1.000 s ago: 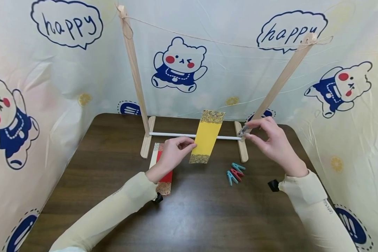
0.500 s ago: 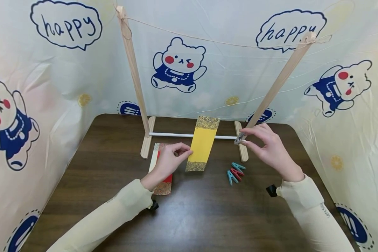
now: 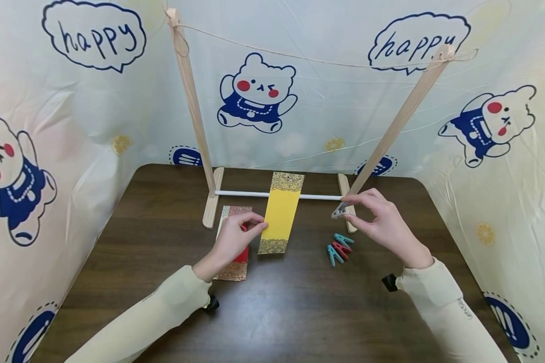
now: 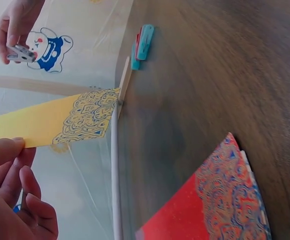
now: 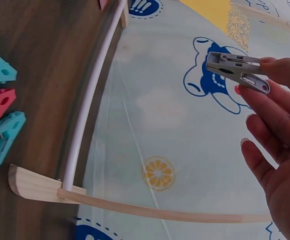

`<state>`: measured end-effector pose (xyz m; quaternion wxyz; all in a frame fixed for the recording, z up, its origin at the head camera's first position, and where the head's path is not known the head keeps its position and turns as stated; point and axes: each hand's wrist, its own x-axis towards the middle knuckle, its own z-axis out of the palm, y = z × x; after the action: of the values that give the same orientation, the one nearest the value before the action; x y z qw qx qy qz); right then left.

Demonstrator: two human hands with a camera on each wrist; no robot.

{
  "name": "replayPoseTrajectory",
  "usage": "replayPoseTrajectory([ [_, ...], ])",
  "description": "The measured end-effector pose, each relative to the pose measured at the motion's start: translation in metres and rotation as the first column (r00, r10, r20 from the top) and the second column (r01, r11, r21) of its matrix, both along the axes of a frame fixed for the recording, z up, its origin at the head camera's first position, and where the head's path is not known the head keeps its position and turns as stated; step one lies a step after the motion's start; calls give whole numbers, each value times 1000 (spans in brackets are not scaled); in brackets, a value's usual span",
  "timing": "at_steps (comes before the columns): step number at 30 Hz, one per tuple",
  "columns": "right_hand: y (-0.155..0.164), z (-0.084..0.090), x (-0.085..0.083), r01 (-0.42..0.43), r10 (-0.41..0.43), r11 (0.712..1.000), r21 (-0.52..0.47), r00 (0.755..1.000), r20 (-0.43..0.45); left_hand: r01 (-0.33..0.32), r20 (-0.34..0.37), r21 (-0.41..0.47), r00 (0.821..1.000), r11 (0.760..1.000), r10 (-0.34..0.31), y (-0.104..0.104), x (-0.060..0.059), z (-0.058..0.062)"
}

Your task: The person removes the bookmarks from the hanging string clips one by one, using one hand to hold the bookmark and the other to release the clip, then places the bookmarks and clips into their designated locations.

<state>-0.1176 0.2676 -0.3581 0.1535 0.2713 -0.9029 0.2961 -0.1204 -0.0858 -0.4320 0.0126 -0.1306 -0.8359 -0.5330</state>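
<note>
My left hand point(image 3: 236, 237) pinches the left edge of a long yellow paper strip point(image 3: 281, 213) with patterned gold ends and holds it upright over the table, in front of the white rod point(image 3: 242, 193) of a wooden frame. In the left wrist view the yellow strip point(image 4: 50, 122) juts out from my fingertips point(image 4: 7, 147). My right hand point(image 3: 381, 222) pinches a grey clothespin point(image 3: 338, 212) between thumb and forefinger, near the frame's right foot. The right wrist view shows the grey clothespin point(image 5: 237, 70) held in the air.
A red and gold patterned strip point(image 3: 233, 252) lies flat under my left hand. Teal and red clothespins point(image 3: 339, 248) lie in a small pile on the dark wooden table point(image 3: 277, 312). A string point(image 3: 309, 61) runs between two slanted wooden posts point(image 3: 188, 91). Printed sheeting surrounds the table.
Both hands have come down and toward me. The yellow strip moved left and lower with the left hand; the grey clothespin moved left and down with the right hand.
</note>
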Motion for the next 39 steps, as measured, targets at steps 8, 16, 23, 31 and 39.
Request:
replayPoseTrajectory([
  [8, -1, -12, 6, 12, -12, 1000, 5, 998, 64, -12, 17, -18, 1000, 1000, 12, -10, 5, -6],
  [16, -1, -24, 9, 25, -29, 999, 38, 994, 107, -47, 67, -35, 997, 998, 50, -21, 12, -13],
  [23, 3, -31, 10, 45, -54, 997, 64, 988, 147, -63, 111, -39, 992, 997, 67, -34, 15, -20],
  [31, 3, -43, 10, 10, -18, 997, 72, 994, 109, -93, 161, -44, 982, 995, 99, -44, 16, -24],
  [39, 1, -54, 12, 4, -17, 996, 90, 989, 146, -111, 200, -48, 973, 993, 119, -54, 19, -29],
])
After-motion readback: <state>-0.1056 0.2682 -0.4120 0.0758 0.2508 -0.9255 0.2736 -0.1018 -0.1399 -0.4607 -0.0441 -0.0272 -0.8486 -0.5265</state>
